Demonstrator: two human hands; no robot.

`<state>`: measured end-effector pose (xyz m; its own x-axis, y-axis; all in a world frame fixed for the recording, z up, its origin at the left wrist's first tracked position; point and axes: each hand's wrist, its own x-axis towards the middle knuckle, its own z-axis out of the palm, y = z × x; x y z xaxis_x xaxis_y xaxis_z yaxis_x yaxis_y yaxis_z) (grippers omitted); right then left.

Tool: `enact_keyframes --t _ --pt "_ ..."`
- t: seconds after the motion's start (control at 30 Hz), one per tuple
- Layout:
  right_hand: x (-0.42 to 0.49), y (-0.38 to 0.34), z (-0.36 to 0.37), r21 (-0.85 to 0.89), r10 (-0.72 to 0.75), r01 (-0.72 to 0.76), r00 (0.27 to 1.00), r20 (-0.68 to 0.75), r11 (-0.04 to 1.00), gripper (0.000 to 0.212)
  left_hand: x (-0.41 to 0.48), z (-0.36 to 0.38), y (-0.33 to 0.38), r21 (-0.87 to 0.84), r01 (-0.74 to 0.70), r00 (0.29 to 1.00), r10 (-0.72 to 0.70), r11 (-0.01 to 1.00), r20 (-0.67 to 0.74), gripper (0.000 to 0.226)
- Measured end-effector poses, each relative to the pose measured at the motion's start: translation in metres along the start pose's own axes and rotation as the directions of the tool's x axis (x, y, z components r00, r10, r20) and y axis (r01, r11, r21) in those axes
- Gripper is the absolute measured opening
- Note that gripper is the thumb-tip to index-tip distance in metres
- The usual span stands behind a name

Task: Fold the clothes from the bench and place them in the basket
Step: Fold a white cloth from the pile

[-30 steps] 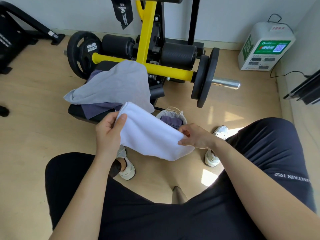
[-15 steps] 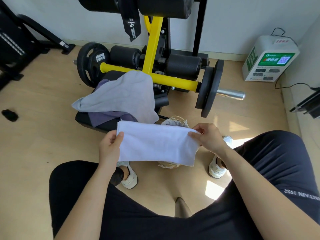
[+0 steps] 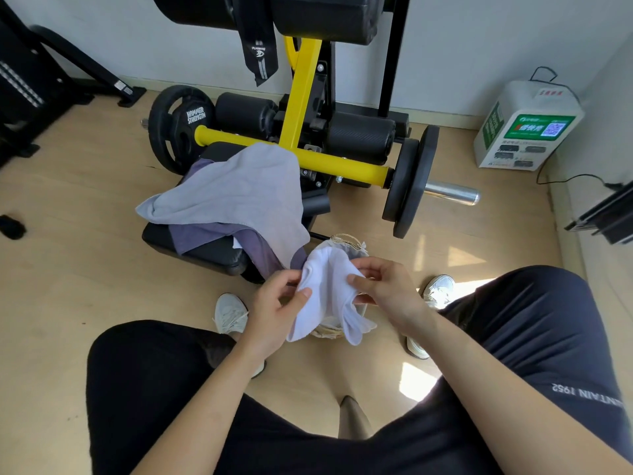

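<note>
Both my left hand (image 3: 274,305) and right hand (image 3: 388,286) pinched the half-folded white cloth (image 3: 329,286) over the basket (image 3: 350,242). I judged much remained: a grey cloth (image 3: 233,193) and purple garment (image 3: 202,234) lay unfolded on the bench (image 3: 209,257)

White cloth (image 3: 329,296): bunched, pinched between left hand (image 3: 274,310) and right hand (image 3: 387,293), above basket.
Grey cloth (image 3: 233,193): unfolded, draped over bench (image 3: 209,253).
Purple garment (image 3: 202,234): crumpled beneath grey cloth, overhanging pad edge.
Basket (image 3: 347,242): woven, lined, on floor beside bench, largely hidden.
</note>
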<state>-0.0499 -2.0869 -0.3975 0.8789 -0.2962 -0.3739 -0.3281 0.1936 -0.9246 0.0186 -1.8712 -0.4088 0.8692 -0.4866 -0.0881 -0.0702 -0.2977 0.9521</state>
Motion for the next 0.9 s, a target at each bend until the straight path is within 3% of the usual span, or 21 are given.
enact_keyframes --t 0.17,0.4,0.57,0.63,0.73,0.83,0.9 --pt "-0.004 0.003 0.007 -0.014 -0.042 0.043 0.997 0.071 0.999 0.027 -0.006 0.016 0.004 0.048 -0.079 0.996 0.077 0.996 0.041 0.019" --pt "-0.009 0.002 0.011 0.003 -0.029 0.029 0.997 0.077 1.0 0.03 -0.004 0.017 0.002 0.104 -0.041 0.999 0.038 0.994 0.031 0.021" --pt "-0.018 -0.003 0.019 0.127 -0.005 -0.014 0.989 0.147 0.992 0.04 -0.005 0.015 0.004 0.0 0.022 1.0 -0.022 1.0 0.015 0.055" --pt "-0.022 -0.005 0.021 0.06 -0.038 0.026 0.977 0.21 0.998 0.043 -0.004 0.014 0.003 0.001 0.027 0.998 -0.027 1.0 -0.052 0.058" --pt "-0.023 -0.006 0.021 -0.134 -0.092 0.124 0.97 0.223 0.983 0.045 -0.001 0.013 0.004 -0.019 0.002 0.994 -0.004 1.0 -0.111 0.036" --pt "-0.017 -0.006 0.013 -0.4 -0.279 0.269 0.96 0.034 0.876 0.043 0.0 0.01 0.005 -0.07 -0.014 0.996 0.008 0.997 -0.089 0.025" --pt "-0.011 -0.007 0.005 -0.559 -0.378 0.33 0.925 0.032 0.761 0.062 0.0 0.008 0.005 -0.11 -0.008 0.999 0.002 0.994 -0.049 0.032"
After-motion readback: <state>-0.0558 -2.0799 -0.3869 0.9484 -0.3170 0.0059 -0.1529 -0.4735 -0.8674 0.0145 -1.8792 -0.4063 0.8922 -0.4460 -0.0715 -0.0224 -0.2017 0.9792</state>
